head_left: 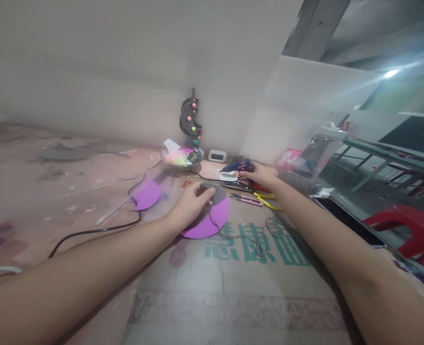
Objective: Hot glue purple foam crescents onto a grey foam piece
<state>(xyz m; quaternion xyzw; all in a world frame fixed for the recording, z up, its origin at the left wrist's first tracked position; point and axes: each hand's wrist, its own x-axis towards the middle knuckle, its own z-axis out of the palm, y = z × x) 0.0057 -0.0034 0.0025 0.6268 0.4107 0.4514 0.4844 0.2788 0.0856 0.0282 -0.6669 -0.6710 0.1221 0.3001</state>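
Observation:
My left hand (192, 203) rests on a purple foam disc (208, 220) that lies on a sheet of cardboard (233, 278); its fingers curl over a grey piece at the disc's top edge. My right hand (260, 175) reaches farther back and is closed on a dark blue glue gun (235, 166), whose tip points left over a small white pad (228, 176). A second purple foam piece (146, 195) lies to the left of the disc.
A black cable (97, 232) runs across the floor at left. A bowl of coloured bits (181, 158), a dark crescent ornament (190, 117) and a white clock (217, 155) stand by the wall. Yellow-handled pliers (267, 201) and pink snips (246, 199) lie near my right wrist. A red stool (409, 232) stands at right.

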